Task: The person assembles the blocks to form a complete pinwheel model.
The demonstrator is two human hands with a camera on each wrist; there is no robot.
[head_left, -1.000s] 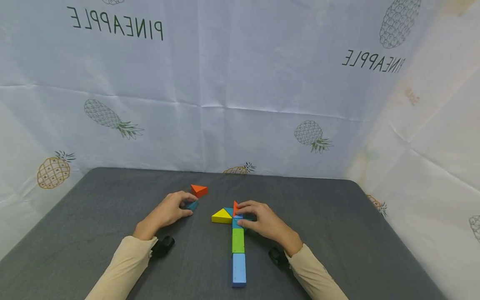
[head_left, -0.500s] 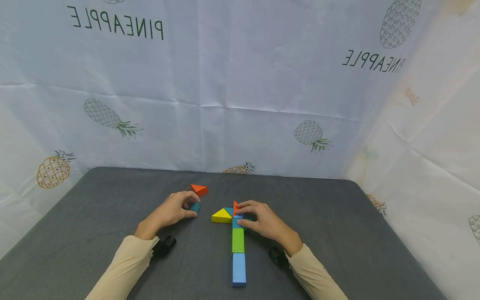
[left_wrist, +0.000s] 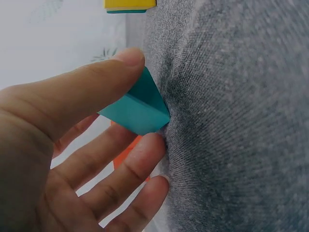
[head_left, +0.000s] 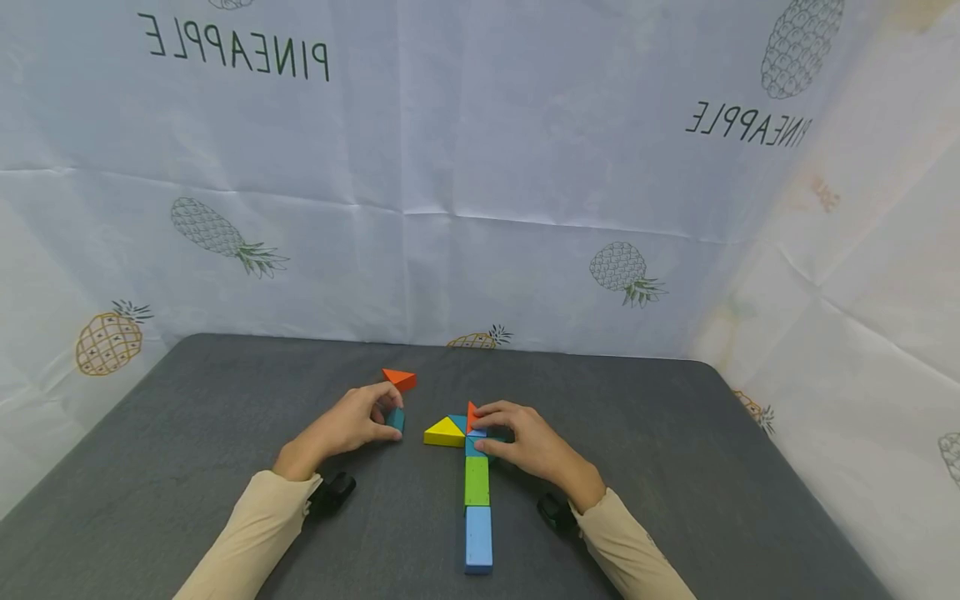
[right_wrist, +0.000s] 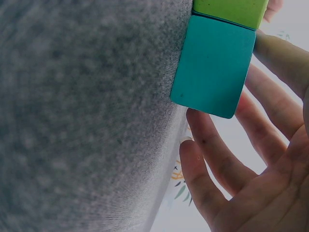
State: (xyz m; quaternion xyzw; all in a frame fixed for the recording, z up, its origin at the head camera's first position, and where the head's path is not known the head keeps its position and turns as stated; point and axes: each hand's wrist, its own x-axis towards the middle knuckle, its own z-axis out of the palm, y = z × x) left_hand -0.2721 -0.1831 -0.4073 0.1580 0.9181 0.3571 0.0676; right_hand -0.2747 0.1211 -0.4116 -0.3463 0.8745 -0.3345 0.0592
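In the head view my left hand [head_left: 352,423] pinches a teal triangular block [head_left: 396,421] between thumb and fingers, close to the tabletop. The left wrist view shows the thumb on one side of this block [left_wrist: 137,113] and the fingertips on the other. My right hand [head_left: 532,442] is at the upper end of a row of blocks, its fingers by an upright red triangle [head_left: 471,417]. In the right wrist view a teal block [right_wrist: 212,67] sits between its thumb and fingers. A yellow triangle [head_left: 445,433] lies left of the row, beside a blue piece.
Below the hand, the row continues with a green block [head_left: 476,482] and a light blue block [head_left: 478,539]. An orange-red triangle [head_left: 400,380] lies just beyond my left hand. A pineapple-print cloth [head_left: 450,167] hangs behind the dark grey table [head_left: 637,417].
My left hand has shifted slightly to the right with the teal triangular block, which has turned in its fingers. The right hand has stayed in place.
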